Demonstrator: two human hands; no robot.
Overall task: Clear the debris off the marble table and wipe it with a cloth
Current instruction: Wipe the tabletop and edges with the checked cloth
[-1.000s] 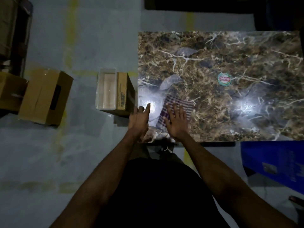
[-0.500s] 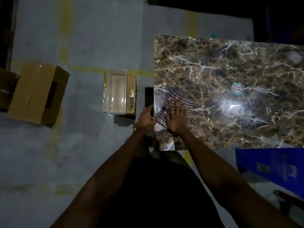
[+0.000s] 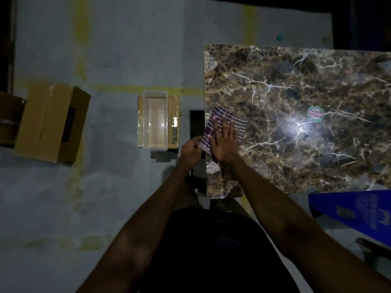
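The brown marble table (image 3: 296, 85) fills the right half of the view. A purple and white striped cloth (image 3: 239, 123) lies at its left edge. My right hand (image 3: 224, 142) presses flat on the cloth with its fingers spread. My left hand (image 3: 190, 151) is just off the table's left edge, curled beside the cloth's lower corner; whether it grips anything is hidden. A round green and red sticker (image 3: 315, 114) sits on the marble to the right of the cloth. A bright light glare shows near the sticker.
On the grey floor left of the table stands a clear plastic tray (image 3: 155, 121) on a small carton. A brown cardboard box (image 3: 50, 121) lies further left. A blue box (image 3: 359, 210) lies below the table's near right edge.
My left hand came off the marble and curled at the table's left edge. The right hand slid the cloth toward that edge. The view shifted, so the table sits further right.
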